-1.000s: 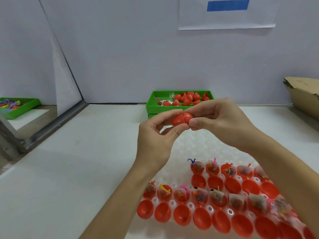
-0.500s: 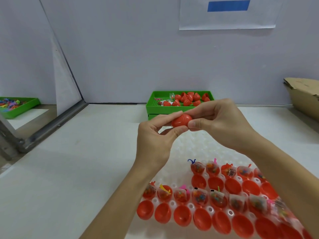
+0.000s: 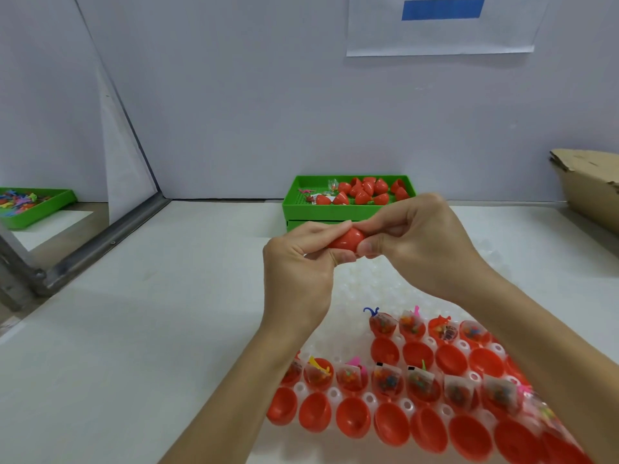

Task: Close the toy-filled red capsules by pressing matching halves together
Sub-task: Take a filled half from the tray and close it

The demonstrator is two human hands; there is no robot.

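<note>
Head view showed both hands raised at centre frame above the white table [image 3: 117,346]. The left hand [image 3: 298,272] and right hand [image 3: 418,242] held one red capsule [image 3: 346,239] between them, fingers curled around its two ends. At lower right, a white holder tray [image 3: 355,286] carried rows of toy-filled capsule halves [image 3: 385,380] and empty capsule halves [image 3: 353,416]. A green tray [image 3: 335,211] of red capsules [image 3: 363,192] stood behind the hands. A cardboard box [image 3: 589,189] sat at right edge.
</note>
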